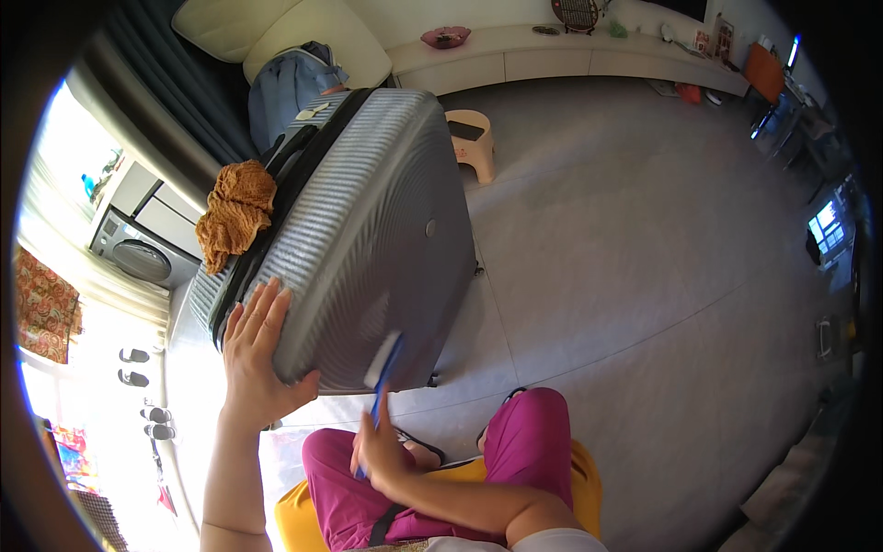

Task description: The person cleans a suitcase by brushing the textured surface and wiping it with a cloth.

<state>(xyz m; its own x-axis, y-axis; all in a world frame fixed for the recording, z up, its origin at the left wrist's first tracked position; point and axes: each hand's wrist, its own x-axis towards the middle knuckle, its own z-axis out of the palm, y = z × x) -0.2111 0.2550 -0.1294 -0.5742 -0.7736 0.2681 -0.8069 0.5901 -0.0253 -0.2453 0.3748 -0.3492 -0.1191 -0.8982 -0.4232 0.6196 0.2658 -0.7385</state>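
Your left hand (258, 354) lies spread flat against the tilted grey suitcase (368, 230) before your knees while your right hand (377, 451) pinches a blue brush (382, 373), so the suitcase may slip and topple.

Home living room: sofa (276, 32) and low cabinet (552, 55) far beyond the hands, stool (471, 138) past them, washing machine (138, 253) (behind glass) to their left.

Bright daylight flooding in from the left, blown out to white near the window (55, 138) and along the floor (644, 239) there. Motion blur on the blue brush (382, 368). Heavy fisheye bending, dark vignette around the rim.
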